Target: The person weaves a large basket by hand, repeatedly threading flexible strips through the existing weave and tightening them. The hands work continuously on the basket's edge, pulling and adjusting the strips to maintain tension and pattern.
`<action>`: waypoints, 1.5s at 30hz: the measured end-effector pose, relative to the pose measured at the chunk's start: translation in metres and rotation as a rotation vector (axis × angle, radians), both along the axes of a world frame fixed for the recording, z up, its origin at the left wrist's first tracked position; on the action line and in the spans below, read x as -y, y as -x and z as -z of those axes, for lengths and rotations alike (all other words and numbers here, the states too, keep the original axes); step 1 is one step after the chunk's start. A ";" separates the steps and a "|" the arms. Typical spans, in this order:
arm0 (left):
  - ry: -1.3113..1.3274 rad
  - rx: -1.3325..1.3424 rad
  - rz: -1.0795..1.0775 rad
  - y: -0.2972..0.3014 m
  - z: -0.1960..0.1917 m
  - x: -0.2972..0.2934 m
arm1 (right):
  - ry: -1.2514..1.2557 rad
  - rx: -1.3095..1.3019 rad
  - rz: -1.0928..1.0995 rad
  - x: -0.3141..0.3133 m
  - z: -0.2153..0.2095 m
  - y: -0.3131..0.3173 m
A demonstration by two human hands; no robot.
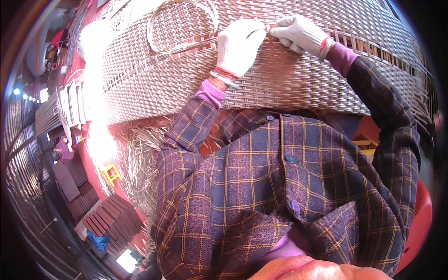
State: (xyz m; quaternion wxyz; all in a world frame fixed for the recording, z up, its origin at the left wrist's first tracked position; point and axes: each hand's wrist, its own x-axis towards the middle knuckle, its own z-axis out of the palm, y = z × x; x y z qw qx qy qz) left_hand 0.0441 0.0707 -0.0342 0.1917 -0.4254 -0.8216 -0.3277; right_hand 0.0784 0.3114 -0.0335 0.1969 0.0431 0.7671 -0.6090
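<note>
A large panel of woven wicker (172,88), pale beige, lies across my front. An open row of bare strands (359,44) runs through its weave. My left hand (240,46), in a white knit glove, is closed at this row. A loose coil of flat weaving strip (148,32) rests on the panel to its left, and the strip's tail runs to that hand. My right hand (301,35), gloved alike, is closed in a pinch with its fingertips almost touching the left ones. What lies between the right fingertips is too small to make out.
A heap of loose strips (144,154) lies on the red floor to my left. Beyond it are a small yellow stool (111,174) and stacked brown slatted panels (114,219). A red chair (417,224) shows at my right. Another person (64,151) is far left.
</note>
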 end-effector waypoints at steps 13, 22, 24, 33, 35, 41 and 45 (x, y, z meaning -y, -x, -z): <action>0.117 0.258 0.366 0.008 -0.009 -0.031 | -0.301 -0.209 0.098 -0.027 -0.039 -0.058; 0.510 -0.145 0.012 -0.004 -0.006 -0.048 | -0.307 -0.106 0.037 -0.018 -0.022 -0.044; 0.583 -0.110 0.035 -0.001 0.000 -0.057 | -0.257 -0.128 -0.036 -0.016 -0.021 -0.043; 0.538 -0.025 0.290 0.037 0.008 -0.051 | -0.132 0.048 -0.050 -0.030 -0.017 -0.036; 0.560 -0.060 0.278 0.038 0.011 -0.051 | -0.196 0.051 -0.052 -0.030 -0.016 -0.036; 0.604 0.085 0.359 0.049 0.006 -0.056 | 0.425 0.105 0.123 -0.029 -0.008 -0.043; 0.548 -0.225 0.321 0.045 0.006 -0.052 | 0.410 0.103 0.060 -0.033 0.000 -0.043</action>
